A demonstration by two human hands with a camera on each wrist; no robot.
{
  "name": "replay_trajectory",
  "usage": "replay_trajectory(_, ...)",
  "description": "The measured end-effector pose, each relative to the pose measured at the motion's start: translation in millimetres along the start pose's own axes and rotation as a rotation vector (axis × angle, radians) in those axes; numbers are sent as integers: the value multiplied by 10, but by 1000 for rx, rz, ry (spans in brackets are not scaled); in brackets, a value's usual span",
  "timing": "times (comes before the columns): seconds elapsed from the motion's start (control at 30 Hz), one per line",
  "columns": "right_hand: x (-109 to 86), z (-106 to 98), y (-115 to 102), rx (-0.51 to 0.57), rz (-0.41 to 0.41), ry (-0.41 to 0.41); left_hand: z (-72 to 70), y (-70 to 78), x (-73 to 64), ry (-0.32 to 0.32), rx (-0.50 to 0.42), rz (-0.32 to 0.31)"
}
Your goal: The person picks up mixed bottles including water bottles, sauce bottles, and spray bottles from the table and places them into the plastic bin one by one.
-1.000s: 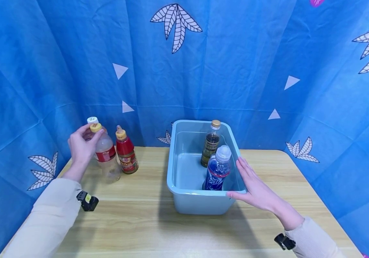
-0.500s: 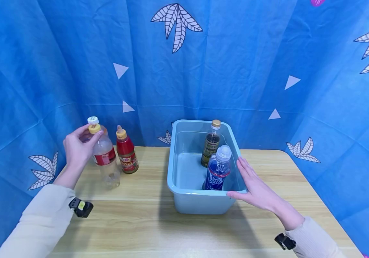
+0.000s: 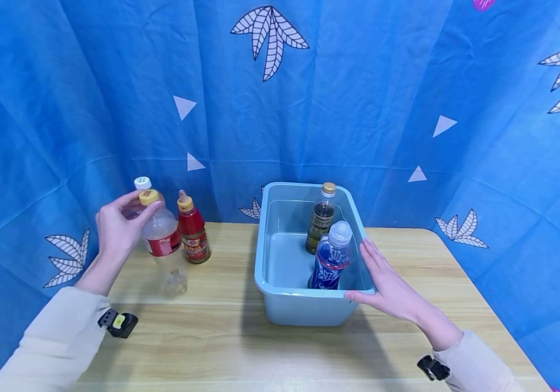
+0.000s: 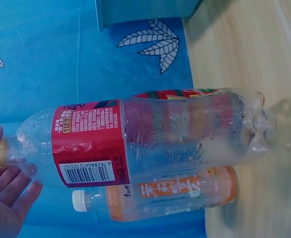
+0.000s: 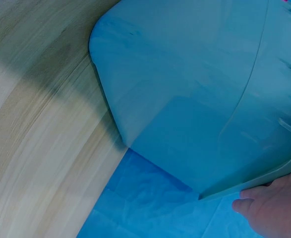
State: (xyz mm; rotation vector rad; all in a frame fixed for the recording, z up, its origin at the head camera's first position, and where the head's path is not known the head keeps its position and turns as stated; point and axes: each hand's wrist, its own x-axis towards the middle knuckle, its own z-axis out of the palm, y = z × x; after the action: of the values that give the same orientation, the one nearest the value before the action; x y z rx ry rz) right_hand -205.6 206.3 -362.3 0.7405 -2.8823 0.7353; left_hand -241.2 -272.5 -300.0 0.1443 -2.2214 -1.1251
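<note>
A clear plastic bottle with a red label (image 3: 163, 245) stands nearly upright near the table's back left corner, its yellow cap (image 3: 148, 196) pinched between the thumb and fingers of the person's left hand (image 3: 118, 224); whether its base touches the wood cannot be told. Just behind it is a white-capped bottle with an orange label (image 4: 167, 194), and close on its right stands a red sauce bottle (image 3: 193, 234). A strip of pale, wood-grained table (image 3: 221, 305) separates these from a light blue tub (image 3: 304, 310) near the middle. Inside the tub, along its right side, stand a dark bottle with a gold cap (image 3: 320, 220) and, nearer, a blue-labelled bottle (image 3: 330, 264); the tub's floor shows to their left. The right hand (image 3: 389, 286) rests at the tub's near right corner, fingers straight along the side, thumb on the front rim. More tabletop runs in front of the tub and right to a slanting edge. Blue curtain (image 3: 358, 98) with white leaves and triangles borders the table's back and both sides.
</note>
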Motion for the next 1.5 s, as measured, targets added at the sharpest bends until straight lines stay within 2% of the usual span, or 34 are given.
replay_trajectory(0.17, -3, -2, -9, 1, 4, 2, -18, 117, -55, -33, 34, 15)
replay_trajectory(0.27, -1, -9, -22, 3, 13, 0, -6, 141, -76, -29, 14, 39)
replay_trajectory(0.3, 0, -11, -26, 3, 14, 0, 7, 118, -72, -26, -35, 46)
replay_trajectory(0.33, 2, -13, -28, 2, 14, -2, 15, 127, -76, -24, -41, 55)
replay_trajectory(0.43, 9, -17, -23, -2, 10, -3, 35, 185, -95, -25, -53, 79)
replay_trajectory(0.5, 11, -19, -19, -4, 5, -3, 43, 233, -105, -40, -59, 91)
replay_trajectory(0.53, 12, -20, -18, -5, 4, -4, 39, 286, -119, -51, -24, 101)
replay_trajectory(0.7, 12, -23, -19, -5, 6, -8, 73, 389, -142, -83, -47, 140)
replay_trajectory(1.2, 10, -9, -21, -8, 4, -6, 217, 672, -153, -93, -112, 223)
replay_trajectory(1.5, -1, -13, -32, 2, 14, -6, 298, 870, -112, -104, -151, 202)
